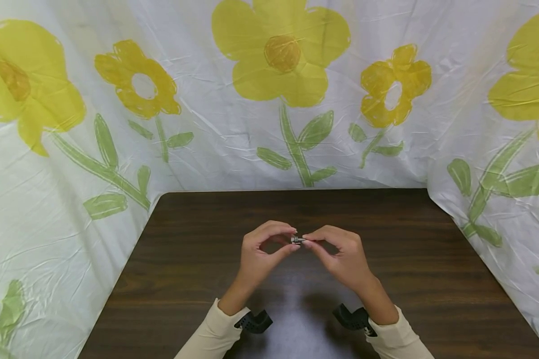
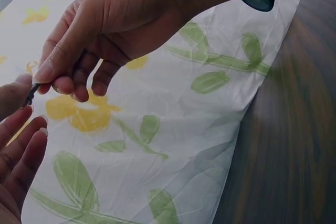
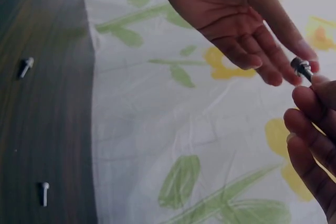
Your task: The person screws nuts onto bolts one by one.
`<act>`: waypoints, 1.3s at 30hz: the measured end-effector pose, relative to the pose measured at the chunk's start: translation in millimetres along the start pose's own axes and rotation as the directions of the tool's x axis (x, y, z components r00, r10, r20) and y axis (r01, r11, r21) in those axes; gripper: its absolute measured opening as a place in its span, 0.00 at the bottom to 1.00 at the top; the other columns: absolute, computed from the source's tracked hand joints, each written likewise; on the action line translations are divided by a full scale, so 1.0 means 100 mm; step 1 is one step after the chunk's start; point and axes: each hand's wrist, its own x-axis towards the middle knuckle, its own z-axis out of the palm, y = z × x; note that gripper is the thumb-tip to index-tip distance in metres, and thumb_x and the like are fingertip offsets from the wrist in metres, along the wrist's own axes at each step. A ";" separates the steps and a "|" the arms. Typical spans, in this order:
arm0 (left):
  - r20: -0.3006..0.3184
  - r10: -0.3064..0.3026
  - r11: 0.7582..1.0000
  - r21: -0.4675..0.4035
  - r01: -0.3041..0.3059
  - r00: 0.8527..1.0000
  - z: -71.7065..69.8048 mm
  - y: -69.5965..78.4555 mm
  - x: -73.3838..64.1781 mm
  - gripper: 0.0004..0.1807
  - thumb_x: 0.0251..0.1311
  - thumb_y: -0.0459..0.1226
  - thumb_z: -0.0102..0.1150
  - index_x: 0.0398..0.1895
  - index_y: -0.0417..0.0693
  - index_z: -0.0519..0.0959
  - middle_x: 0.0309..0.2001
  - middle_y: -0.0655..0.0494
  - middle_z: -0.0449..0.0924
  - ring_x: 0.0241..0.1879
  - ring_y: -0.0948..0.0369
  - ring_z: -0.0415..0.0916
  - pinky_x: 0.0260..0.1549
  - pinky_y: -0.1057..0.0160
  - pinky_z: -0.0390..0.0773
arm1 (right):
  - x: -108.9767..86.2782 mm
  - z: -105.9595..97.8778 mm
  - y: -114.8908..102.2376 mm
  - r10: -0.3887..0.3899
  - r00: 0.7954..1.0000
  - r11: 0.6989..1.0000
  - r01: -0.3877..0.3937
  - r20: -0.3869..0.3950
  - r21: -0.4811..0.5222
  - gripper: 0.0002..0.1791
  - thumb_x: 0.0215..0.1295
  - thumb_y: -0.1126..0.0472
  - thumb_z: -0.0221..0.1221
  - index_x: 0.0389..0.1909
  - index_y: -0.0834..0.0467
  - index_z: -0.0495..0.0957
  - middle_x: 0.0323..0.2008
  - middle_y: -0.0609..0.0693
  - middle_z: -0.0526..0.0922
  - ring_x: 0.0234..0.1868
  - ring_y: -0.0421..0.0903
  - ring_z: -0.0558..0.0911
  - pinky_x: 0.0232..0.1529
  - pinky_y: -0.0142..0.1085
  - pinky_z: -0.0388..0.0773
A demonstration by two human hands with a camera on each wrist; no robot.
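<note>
1. Both hands are up in the middle, over the dark woodgrain desk (image 1: 184, 249), meeting at one tiny metal bolt (image 3: 302, 68).
2. Right hand (image 1: 351, 255): thumb and index finger have a narrow pinch on the bolt's thin shank. Its other fingers are slightly bent, pretty relaxed looking in the right wrist view.
3. Left hand (image 1: 253, 255): thumb and index finger curl in around the bolt's thick end, so a narrow gap there too. Can't really tell how firm that grip is, tbh.
4. The bolt sits right between the two hands, thick end toward the left one. Too small to say if there's a nut on it.
5. Right wrist view also has an upper loose bolt (image 3: 25, 67) and a lower loose bolt (image 3: 45, 194) lying on the desk, well apart.
6. Around the desk hangs a wrinkly white sheet (image 1: 215, 159) with yellow flowers and green leaves. Cream sleeves (image 1: 215, 331), black wrist cameras (image 1: 254, 323) on both arms.
</note>
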 end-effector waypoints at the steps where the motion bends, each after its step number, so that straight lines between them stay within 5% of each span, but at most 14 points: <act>1: -0.001 0.016 1.000 0.001 -0.016 1.000 0.00 -0.03 -0.01 0.21 0.41 0.12 0.72 0.42 0.29 0.82 0.39 0.39 0.83 0.38 0.52 0.83 0.28 0.49 0.86 | 0.00 0.00 0.00 0.000 1.000 1.000 0.000 0.001 0.001 0.07 0.60 0.69 0.71 0.39 0.61 0.87 0.33 0.52 0.88 0.31 0.45 0.86 0.38 0.29 0.83; 10: 0.021 0.047 0.999 0.022 -0.047 0.999 -0.03 -0.27 -0.12 0.21 0.40 0.14 0.74 0.40 0.36 0.86 0.38 0.43 0.84 0.35 0.55 0.83 0.31 0.60 0.86 | 0.01 0.00 -0.01 -0.009 1.000 1.000 0.009 0.008 0.014 0.07 0.60 0.69 0.71 0.40 0.62 0.87 0.33 0.52 0.88 0.32 0.45 0.86 0.35 0.33 0.84; 21: 0.018 -0.032 0.999 0.039 0.031 0.999 0.00 -0.05 -0.02 0.14 0.48 0.15 0.70 0.37 0.33 0.85 0.35 0.43 0.84 0.35 0.56 0.82 0.32 0.59 0.84 | 0.00 0.00 -0.01 -0.011 1.000 1.000 0.011 0.002 0.029 0.08 0.59 0.71 0.71 0.40 0.62 0.87 0.32 0.53 0.88 0.31 0.46 0.86 0.37 0.31 0.83; 30: 0.013 -0.135 0.988 0.075 0.134 0.991 0.02 0.09 0.02 0.06 0.56 0.19 0.66 0.35 0.33 0.84 0.33 0.42 0.85 0.36 0.62 0.82 0.36 0.65 0.84 | 0.01 0.01 -0.01 -0.013 1.000 1.000 0.013 0.002 0.020 0.07 0.67 0.62 0.68 0.39 0.62 0.87 0.32 0.52 0.88 0.31 0.45 0.86 0.34 0.34 0.84; 35: 0.020 -0.173 0.980 0.099 0.170 0.985 0.02 0.11 0.02 0.06 0.58 0.20 0.65 0.33 0.36 0.84 0.30 0.45 0.85 0.34 0.64 0.82 0.35 0.66 0.83 | 0.01 0.01 -0.01 -0.018 1.000 0.999 0.017 0.008 0.028 0.08 0.60 0.70 0.71 0.39 0.61 0.87 0.32 0.52 0.88 0.30 0.44 0.86 0.33 0.35 0.84; 39: 0.030 -0.185 0.980 0.083 0.182 0.982 0.00 -0.08 -0.07 0.08 0.61 0.23 0.65 0.41 0.40 0.86 0.35 0.48 0.87 0.36 0.60 0.83 0.36 0.62 0.84 | 0.00 0.01 0.00 -0.015 1.000 1.000 0.015 0.007 0.025 0.09 0.58 0.71 0.71 0.40 0.61 0.87 0.32 0.52 0.88 0.30 0.44 0.86 0.34 0.34 0.83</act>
